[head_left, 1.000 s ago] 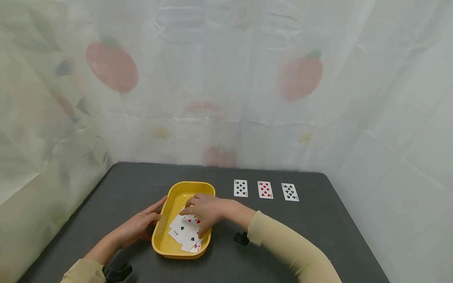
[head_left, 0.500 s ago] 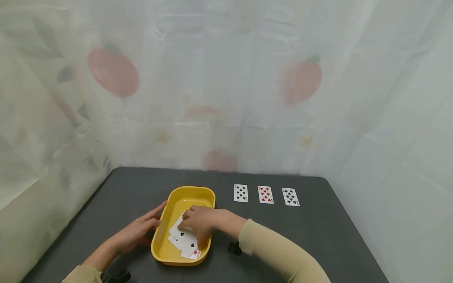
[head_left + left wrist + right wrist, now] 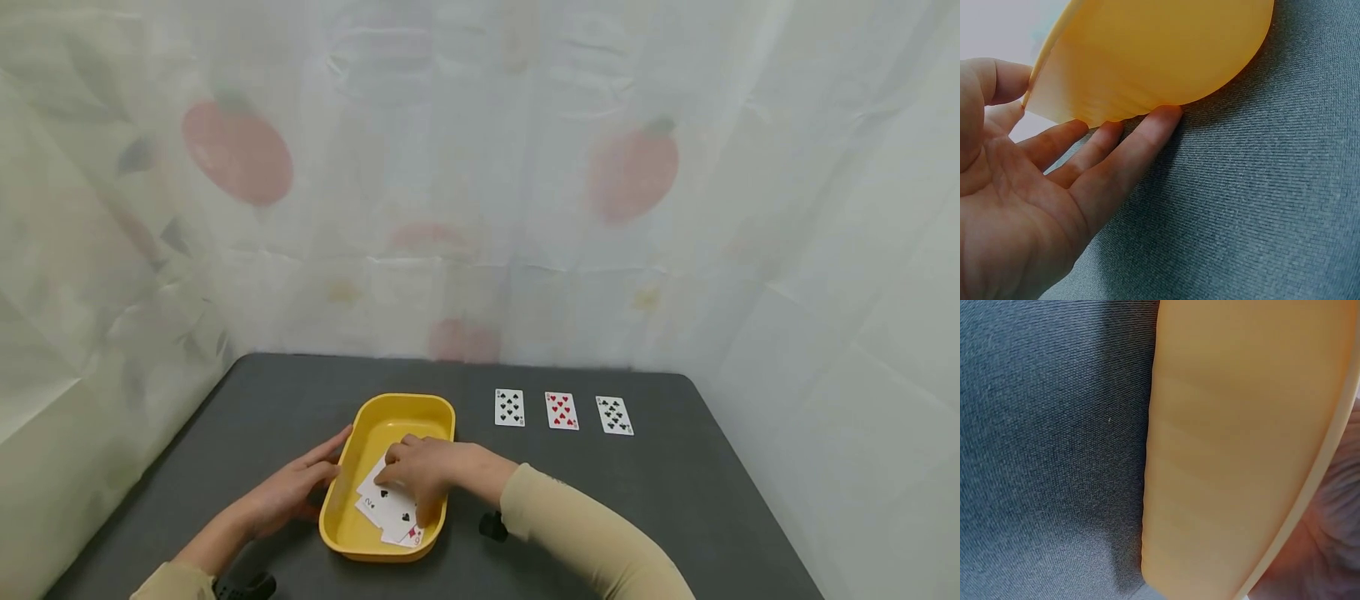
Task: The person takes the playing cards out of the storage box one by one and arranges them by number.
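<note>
A loose pile of playing cards lay face up in a yellow tray on the near left part of a dark grey table. The right hand reached into the tray, its fingers bent down onto the top cards; whether they pinched one could not be told. The left hand lay against the tray's outer left wall, fingers straight and relaxed, holding nothing. Well to the right, three cards sat face up in a row, apart from each other.
</note>
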